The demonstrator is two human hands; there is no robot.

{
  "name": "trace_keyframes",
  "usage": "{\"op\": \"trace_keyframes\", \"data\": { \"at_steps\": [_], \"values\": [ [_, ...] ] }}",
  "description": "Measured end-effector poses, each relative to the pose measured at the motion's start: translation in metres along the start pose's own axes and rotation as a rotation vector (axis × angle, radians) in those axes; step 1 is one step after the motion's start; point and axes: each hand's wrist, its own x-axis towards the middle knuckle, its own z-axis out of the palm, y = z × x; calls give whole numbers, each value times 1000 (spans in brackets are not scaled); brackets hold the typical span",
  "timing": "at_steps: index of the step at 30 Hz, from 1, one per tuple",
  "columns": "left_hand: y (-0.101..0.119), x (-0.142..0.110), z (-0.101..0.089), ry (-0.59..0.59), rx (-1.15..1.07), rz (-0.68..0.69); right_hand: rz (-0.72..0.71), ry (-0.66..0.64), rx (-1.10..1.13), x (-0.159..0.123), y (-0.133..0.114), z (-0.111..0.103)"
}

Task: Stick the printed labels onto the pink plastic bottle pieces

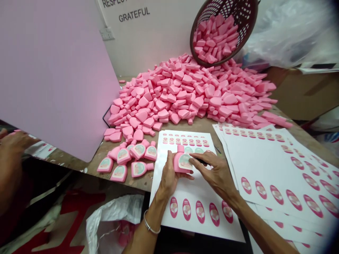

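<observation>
At far left, a co-worker's hand (12,151) rests beyond a lilac board (53,77), which stands beside a row of labelled pink bottles (127,158) lying on the wooden table (90,169). Near the middle, the person's left hand (169,180) curls its fingers around a pink plastic bottle (182,160), holding it just above a sheet of oval labels (190,197). The right hand (214,173) reaches in from the right, its fingers slightly spread and pinching a slim dark tool (202,161) against the bottle's label (184,161). Farther right lie stacked label sheets (267,169). On the far side, unlabelled bottles form a heap (185,91) below a tilted brown basket (224,31).
</observation>
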Motion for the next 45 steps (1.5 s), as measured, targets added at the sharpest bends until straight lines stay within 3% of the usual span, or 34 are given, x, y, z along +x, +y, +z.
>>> {"op": "trace_keyframes", "data": {
  "at_steps": [7,26,36,42,45],
  "values": [
    [2,-3,2,-28,-15,6,-102,0,-87,0,-1,2],
    [5,-4,1,-74,-56,-18,-193,45,-140,0,-4,1],
    [12,-9,0,-189,0,32,-184,37,-197,0,-8,0],
    [12,-10,-3,-298,27,25,-266,-27,-441,3,-2,-8],
    [12,-9,0,-327,-17,14,-288,4,-617,3,-2,-9]
  ]
}}
